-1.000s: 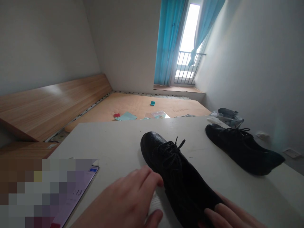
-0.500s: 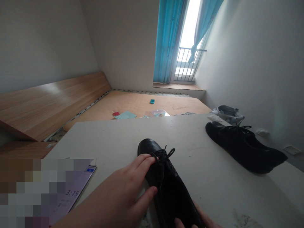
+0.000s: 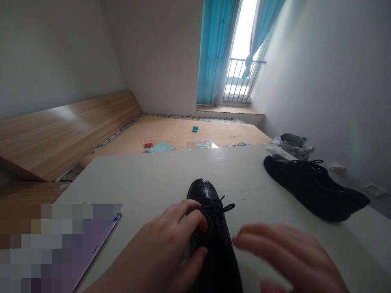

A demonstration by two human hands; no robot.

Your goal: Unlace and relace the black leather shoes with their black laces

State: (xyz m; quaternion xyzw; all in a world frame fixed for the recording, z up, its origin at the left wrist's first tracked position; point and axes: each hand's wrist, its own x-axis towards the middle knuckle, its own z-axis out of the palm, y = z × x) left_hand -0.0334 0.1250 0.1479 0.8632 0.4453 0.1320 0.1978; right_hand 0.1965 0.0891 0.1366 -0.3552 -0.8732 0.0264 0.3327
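Note:
In front of me a black lace-up shoe (image 3: 218, 250) rests on the white table, toe pointing away. Its thin black laces (image 3: 217, 207) are tied, with a loop sticking out to the right. My left hand (image 3: 165, 240) holds the shoe from its left side. Its bent fingers are at the laces, and the thumb lies on the shoe's side lower down. My right hand (image 3: 290, 256), slightly blurred, hovers just right of the shoe with fingers stretched out and nothing in them. A second black shoe (image 3: 308, 189), also laced, stands farther right.
On the white table (image 3: 146, 175), a phone (image 3: 100, 248) lies at the left, partly covered by blurred blocks. A bag-like container (image 3: 293, 144) stands behind the right shoe. Beyond the table is a bed (image 3: 171, 124) with small packets. A wall runs along the right.
My right hand has let go of the shoe's heel end and risen to its right side. The held shoe has shifted slightly right and stands straighter. The left hand's fingers have curled more at the laces.

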